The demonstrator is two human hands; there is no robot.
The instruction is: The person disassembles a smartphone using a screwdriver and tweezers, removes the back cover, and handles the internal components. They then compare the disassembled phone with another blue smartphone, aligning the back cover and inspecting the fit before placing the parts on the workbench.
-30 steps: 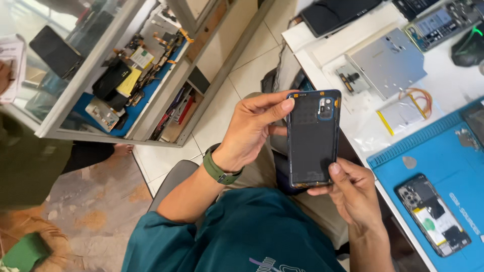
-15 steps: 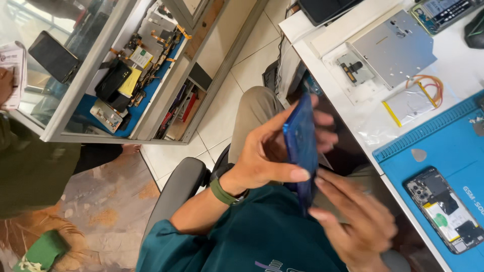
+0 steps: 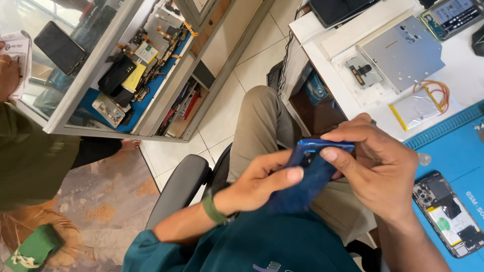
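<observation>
we have the blue phone back cover pinched over our lap between both hands, left hand cradling it from below, right hand clamped on its top edge for grip, while the opened phone waits face-up on the blue mat.

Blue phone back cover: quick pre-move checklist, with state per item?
1. Both hands on the blue back cover: ok; left hand beneath, right hand on its top edge.
2. Cover held over the lap, off the desk: ok.
3. Right fingertips on the cover's upper edge: ok.
4. Cover free of cracks or bends: cannot tell, hands hide much of it.
5. Opened phone lies flat on the blue mat, untouched: ok.
6. Loose battery pouch apart from both hands: ok.
</observation>
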